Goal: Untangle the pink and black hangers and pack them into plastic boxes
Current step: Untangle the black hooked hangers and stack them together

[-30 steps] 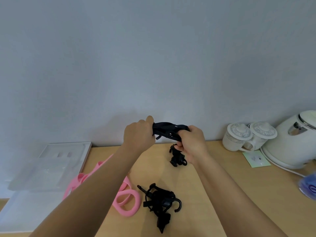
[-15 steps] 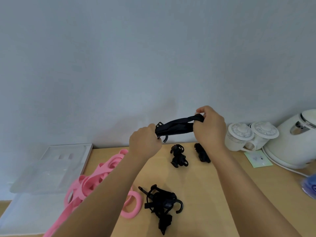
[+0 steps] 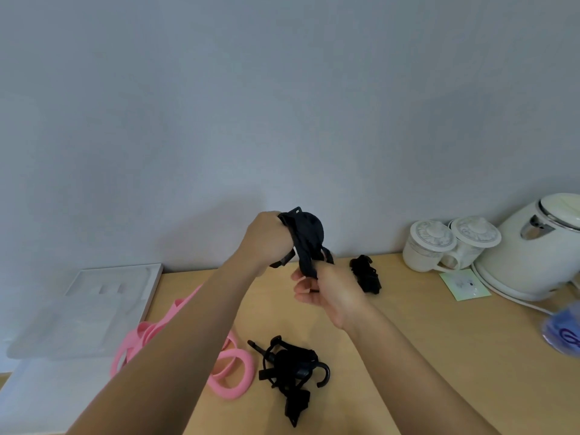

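Observation:
Above the wooden table, my left hand [image 3: 268, 240] grips the upper end of a black hanger [image 3: 306, 238] that bends down in a loop. My right hand [image 3: 326, 288] pinches its lower end just below. A tangle of black hangers [image 3: 290, 370] lies on the table near me, with a hook sticking out to the right. Another small black bundle [image 3: 365, 274] lies by the wall, right of my hands. Pink hangers [image 3: 230, 372] lie in loops to the left, partly hidden under my left forearm. Clear plastic boxes [image 3: 91, 306] sit at the far left.
Two white lidded cups [image 3: 448, 243] and a white kettle [image 3: 539, 246] with its cord stand at the right by the wall. A pale green card [image 3: 464, 284] lies in front of them. A blue blurred object [image 3: 565, 331] sits at the right edge.
My right hand has come down from the upper right to below my left hand, folding the black hanger from a stretched strip into a hanging loop. My left hand rose slightly.

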Demonstrator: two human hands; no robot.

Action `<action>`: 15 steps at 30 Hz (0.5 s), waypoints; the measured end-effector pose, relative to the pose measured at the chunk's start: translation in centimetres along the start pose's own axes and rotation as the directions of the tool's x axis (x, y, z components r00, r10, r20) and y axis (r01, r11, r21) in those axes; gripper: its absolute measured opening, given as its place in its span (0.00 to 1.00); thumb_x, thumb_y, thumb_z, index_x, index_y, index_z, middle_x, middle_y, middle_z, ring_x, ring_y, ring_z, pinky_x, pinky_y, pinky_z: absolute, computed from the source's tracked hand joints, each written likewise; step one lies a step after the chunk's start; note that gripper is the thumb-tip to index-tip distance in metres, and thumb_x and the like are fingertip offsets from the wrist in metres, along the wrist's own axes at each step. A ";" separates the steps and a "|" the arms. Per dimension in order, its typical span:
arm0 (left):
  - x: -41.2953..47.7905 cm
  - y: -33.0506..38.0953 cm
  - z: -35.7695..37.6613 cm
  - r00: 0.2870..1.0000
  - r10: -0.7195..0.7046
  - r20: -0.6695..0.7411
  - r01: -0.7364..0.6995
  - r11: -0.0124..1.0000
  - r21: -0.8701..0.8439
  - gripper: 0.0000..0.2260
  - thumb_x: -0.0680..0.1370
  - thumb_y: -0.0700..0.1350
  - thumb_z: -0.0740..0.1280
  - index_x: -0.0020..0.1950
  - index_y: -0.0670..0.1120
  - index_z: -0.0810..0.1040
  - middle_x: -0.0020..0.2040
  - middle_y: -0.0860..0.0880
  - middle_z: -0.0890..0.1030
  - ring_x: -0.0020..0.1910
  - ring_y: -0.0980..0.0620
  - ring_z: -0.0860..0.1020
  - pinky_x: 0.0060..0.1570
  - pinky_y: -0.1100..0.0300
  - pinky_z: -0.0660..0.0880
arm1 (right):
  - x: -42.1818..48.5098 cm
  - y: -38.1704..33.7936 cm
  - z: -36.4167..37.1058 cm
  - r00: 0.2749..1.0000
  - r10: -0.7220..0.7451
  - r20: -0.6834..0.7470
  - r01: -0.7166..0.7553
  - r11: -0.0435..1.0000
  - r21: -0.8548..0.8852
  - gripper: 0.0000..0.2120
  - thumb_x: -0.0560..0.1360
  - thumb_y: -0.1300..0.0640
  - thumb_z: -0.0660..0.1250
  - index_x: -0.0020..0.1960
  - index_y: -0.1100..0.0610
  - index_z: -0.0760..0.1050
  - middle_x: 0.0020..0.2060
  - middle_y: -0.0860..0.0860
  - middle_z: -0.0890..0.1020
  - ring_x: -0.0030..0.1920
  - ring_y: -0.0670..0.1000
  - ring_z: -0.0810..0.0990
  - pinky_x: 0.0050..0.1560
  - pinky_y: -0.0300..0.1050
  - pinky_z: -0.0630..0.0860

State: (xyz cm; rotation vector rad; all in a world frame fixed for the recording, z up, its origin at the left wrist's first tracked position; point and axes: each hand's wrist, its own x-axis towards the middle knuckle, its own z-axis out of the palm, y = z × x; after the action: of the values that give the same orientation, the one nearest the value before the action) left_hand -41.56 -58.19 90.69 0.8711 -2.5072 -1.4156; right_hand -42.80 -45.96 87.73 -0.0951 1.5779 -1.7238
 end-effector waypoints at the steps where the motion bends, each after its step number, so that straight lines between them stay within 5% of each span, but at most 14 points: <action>1: -0.4 0.1 -0.1 0.999 -0.017 0.048 0.018 1.000 -0.014 0.12 0.71 0.32 0.59 0.29 0.43 0.65 0.16 0.51 0.65 0.17 0.54 0.61 0.21 0.67 0.57 | 0.1 0.0 -0.3 0.997 -0.065 -0.040 0.064 0.998 -0.015 0.10 0.77 0.65 0.56 0.50 0.56 0.74 0.33 0.52 0.79 0.29 0.48 0.74 0.32 0.42 0.75; 7: -1.3 0.1 -1.0 0.961 0.024 0.276 -0.001 0.997 -0.083 0.09 0.65 0.29 0.69 0.35 0.41 0.73 0.30 0.45 0.72 0.31 0.49 0.68 0.31 0.63 0.66 | 0.2 -0.2 -1.3 0.970 -0.228 -0.085 0.229 0.973 -0.002 0.14 0.77 0.68 0.55 0.50 0.57 0.78 0.37 0.54 0.82 0.32 0.48 0.79 0.34 0.41 0.75; 11: -2.1 0.7 -1.2 0.903 0.080 0.422 -0.081 0.997 -0.015 0.10 0.65 0.31 0.73 0.42 0.42 0.79 0.22 0.58 0.72 0.23 0.59 0.69 0.27 0.68 0.67 | 0.4 -0.2 -1.0 0.942 -0.299 -0.154 0.308 0.951 0.039 0.18 0.75 0.69 0.55 0.50 0.52 0.79 0.44 0.53 0.84 0.43 0.53 0.82 0.40 0.47 0.78; 15: -2.2 0.0 -1.3 0.907 0.034 0.419 -0.043 0.999 0.013 0.14 0.67 0.29 0.69 0.49 0.43 0.77 0.22 0.57 0.71 0.21 0.59 0.70 0.29 0.62 0.72 | 0.2 -0.4 -1.0 0.932 -0.329 -0.151 0.334 0.942 0.009 0.20 0.75 0.69 0.55 0.48 0.48 0.79 0.41 0.49 0.83 0.44 0.51 0.81 0.42 0.49 0.80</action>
State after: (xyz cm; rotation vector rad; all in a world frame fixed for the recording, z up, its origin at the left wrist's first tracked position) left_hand -39.24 -57.94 91.74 0.5593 -2.8257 -1.7220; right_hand -43.64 -45.29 87.80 -0.2340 1.7142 -2.0589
